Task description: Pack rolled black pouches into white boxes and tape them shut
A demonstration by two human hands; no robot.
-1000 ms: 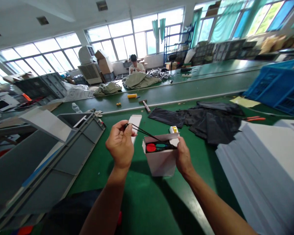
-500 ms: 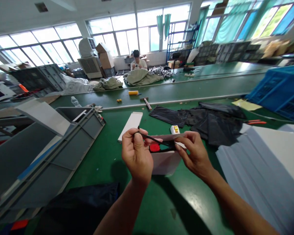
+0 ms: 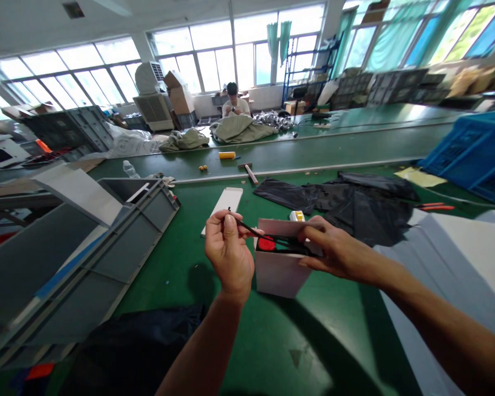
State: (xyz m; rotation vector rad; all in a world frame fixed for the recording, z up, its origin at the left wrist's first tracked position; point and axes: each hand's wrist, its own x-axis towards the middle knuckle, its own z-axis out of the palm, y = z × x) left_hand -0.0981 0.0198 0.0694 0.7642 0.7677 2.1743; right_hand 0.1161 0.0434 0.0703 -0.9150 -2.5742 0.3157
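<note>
The work on the white carton looks part done: it stands upright on the green tabletop at the middle of the frame, its top open and its near wall toward the camera, with a red round piece and black parts showing just inside the mouth. What is out of place, as far as the view shows, is the black cord, which slants up out of the carton to the left, so it is not fully inside. The carton's flap stands raised at the far edge, so closing has not been done either. The hands are apart, one on each side of the opening: the left hand pinches the end of the cord between thumb and fingers, while the right hand has its thumb and fingers at the right end of the mouth (whether they grip the rim, the flap or something inside, I cannot tell). Just behind the carton sits a small white-and-yellow item, and left of centre a flat white box lies partly behind the left hand. Black plastic sheets spread across the right of centre, with a white stack at the right edge.
</note>
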